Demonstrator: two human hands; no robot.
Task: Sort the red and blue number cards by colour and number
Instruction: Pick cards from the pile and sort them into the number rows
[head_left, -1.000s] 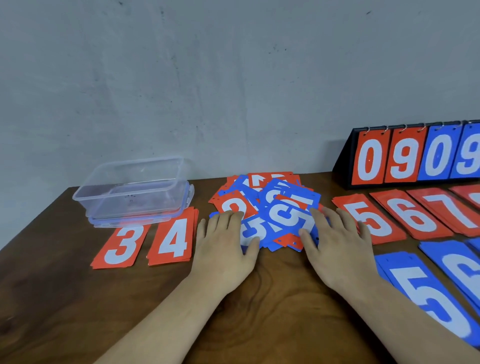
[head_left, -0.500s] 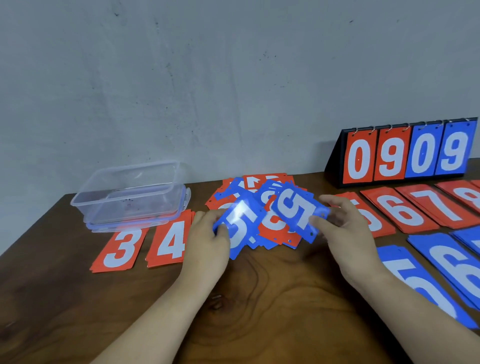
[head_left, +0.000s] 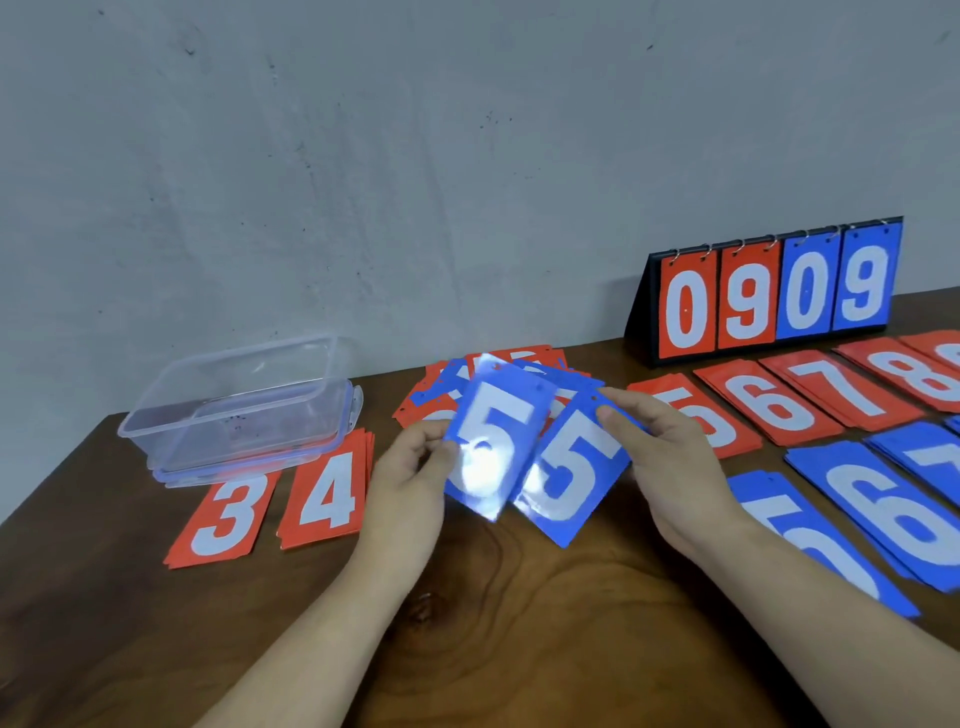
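Both forearms come in from the bottom edge, hands raised over the table (head_left: 519, 639) in front of the mixed pile (head_left: 441, 382). L hand (head_left: 410, 467) pinches one blue 5 card (head_left: 501, 415) at its lower left edge, thumb on the face & fingers curled behind. The card is near upright, w/ glare on its lower half. R hand (head_left: 670, 467) pinches a second blue 5 card (head_left: 571, 483) at its upper right edge btwn thumb & forefinger, wrist bent inward. This card leans to the right, its left edge tucked behind the first card.

Sorted stacks lie flat: red 3 (head_left: 221, 514) & red 4 (head_left: 327, 491) on the left, just in front of a clear plastic box (head_left: 239, 405). Right side has red 5 (head_left: 727, 431), red 6 (head_left: 774, 402), red 7 (head_left: 841, 387) & red 8 (head_left: 919, 374) in the back row, blue 5 stack (head_left: 810, 540) & blue 6 stack (head_left: 893, 514) nearer. A flip scoreboard (head_left: 769, 296) reading 0909 stands by the wall.
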